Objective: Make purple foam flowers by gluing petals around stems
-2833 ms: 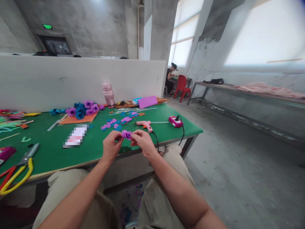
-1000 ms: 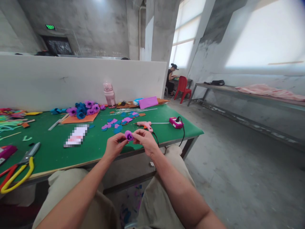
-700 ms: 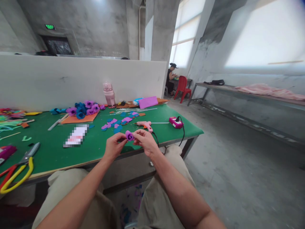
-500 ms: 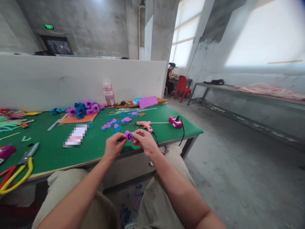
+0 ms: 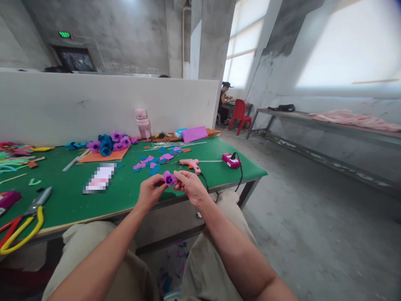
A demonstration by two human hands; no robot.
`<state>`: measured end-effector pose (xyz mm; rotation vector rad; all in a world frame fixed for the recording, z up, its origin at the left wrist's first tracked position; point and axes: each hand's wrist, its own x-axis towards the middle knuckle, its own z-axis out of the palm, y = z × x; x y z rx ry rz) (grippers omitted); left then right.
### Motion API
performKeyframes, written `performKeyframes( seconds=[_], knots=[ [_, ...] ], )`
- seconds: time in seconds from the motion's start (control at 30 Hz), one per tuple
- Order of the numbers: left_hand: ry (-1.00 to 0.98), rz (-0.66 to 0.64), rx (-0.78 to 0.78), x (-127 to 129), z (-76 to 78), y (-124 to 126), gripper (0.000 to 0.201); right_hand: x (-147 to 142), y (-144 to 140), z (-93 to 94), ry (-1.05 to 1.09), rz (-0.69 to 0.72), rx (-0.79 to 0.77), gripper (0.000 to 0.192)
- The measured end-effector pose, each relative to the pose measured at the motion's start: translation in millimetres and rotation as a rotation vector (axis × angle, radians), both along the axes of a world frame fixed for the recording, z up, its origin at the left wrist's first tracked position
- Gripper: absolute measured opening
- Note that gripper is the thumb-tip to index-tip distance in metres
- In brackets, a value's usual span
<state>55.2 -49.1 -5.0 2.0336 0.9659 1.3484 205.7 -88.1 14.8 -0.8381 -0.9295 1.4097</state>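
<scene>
A small purple craft flower [image 5: 169,178] with curled petals is held up over the table's front edge. My left hand [image 5: 151,190] pinches its left side between thumb and fingers. On the other side, my right hand [image 5: 189,185] grips the flower's right petals with its fingertips. Just beyond the right hand lies a pink glue gun [image 5: 189,163] with a black cord. Loose purple and blue petals [image 5: 166,157] are scattered behind the hands. Finished-looking purple and blue flowers [image 5: 106,145] are heaped on an orange sheet [image 5: 103,156] farther left.
The green table [image 5: 125,205] also bears a purple power box [image 5: 231,161], a pink bottle [image 5: 143,123], and red-and-yellow-handled shears [image 5: 29,219] at left. A white partition [image 5: 109,104] stands behind. At the back, a person [image 5: 224,102] sits near a red chair [image 5: 239,116].
The flower has turned slightly in my fingers, so its opening and petals look wider and face me more. Both hands keep nearly the same place.
</scene>
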Motion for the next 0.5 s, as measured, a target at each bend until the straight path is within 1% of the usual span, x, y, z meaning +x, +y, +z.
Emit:
performKeyframes(
  seconds=[0.1, 0.2, 0.33, 0.4, 0.5],
  knots=[
    [0.021, -0.013, 0.004, 0.5, 2.1, -1.1, 0.009, -0.1, -0.3, 0.4, -0.072, -0.052, 0.033, 0.032],
    [0.033, -0.039, 0.009, 1.0, 3.2, -1.6, 0.008, -0.4, -0.2, 0.3, -0.090, -0.085, 0.066, 0.031],
    [0.024, -0.072, 0.007, 1.1, 3.2, -1.7, 0.009, -0.9, -1.1, 0.6, -0.028, -0.063, -0.002, 0.032],
    [0.025, -0.066, 0.008, 1.1, 2.3, -1.4, 0.009, -0.9, -1.6, 1.0, -0.010, -0.044, -0.036, 0.034],
    [0.014, -0.045, -0.012, 1.6, -0.6, -0.2, 0.009, 0.0, -0.1, 0.9, 0.025, -0.029, -0.044, 0.036]
  ],
)
